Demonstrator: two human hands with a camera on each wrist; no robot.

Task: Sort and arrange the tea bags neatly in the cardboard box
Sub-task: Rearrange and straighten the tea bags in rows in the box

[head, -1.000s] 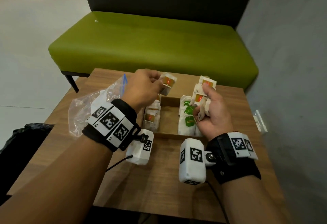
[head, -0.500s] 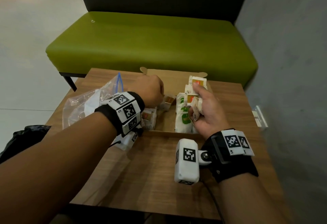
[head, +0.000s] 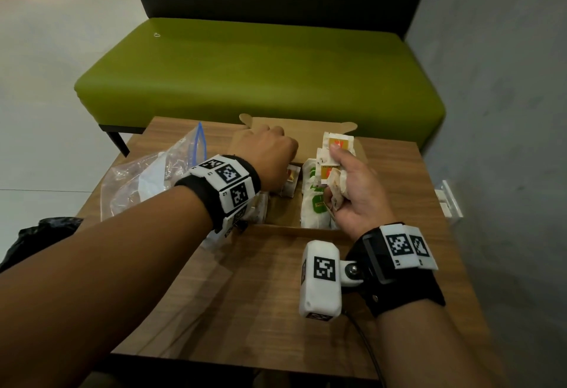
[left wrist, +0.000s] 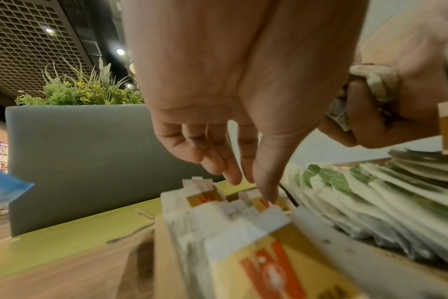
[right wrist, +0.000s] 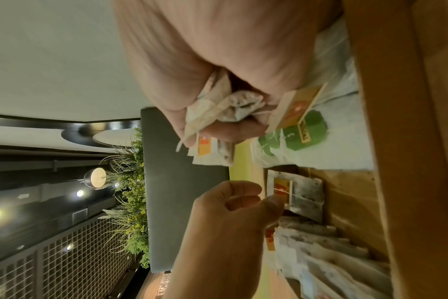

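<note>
The open cardboard box [head: 294,230] sits on the wooden table [head: 260,301]. Orange-tagged tea bags [left wrist: 243,232] stand in a row along its left side, and green-tagged ones [head: 316,204] along its right. My left hand [left wrist: 253,186] reaches down into the left side with fingers pointing down. Its thumb tip touches the tag of a leaning orange-tagged tea bag [right wrist: 302,194]. My right hand [head: 346,185] hovers over the green row and grips a bunch of orange-tagged tea bags [head: 337,145], which stick up above its fingers.
A clear zip bag [head: 147,179] lies on the table left of the box, partly under my left forearm. A green bench [head: 260,74] stands behind the table and a grey wall [head: 506,111] runs along the right. Bare wood lies in front of the box.
My left hand has come down from above the box into its left side with an orange-tagged tea bag, which now stands in the box. The right hand has barely moved.
</note>
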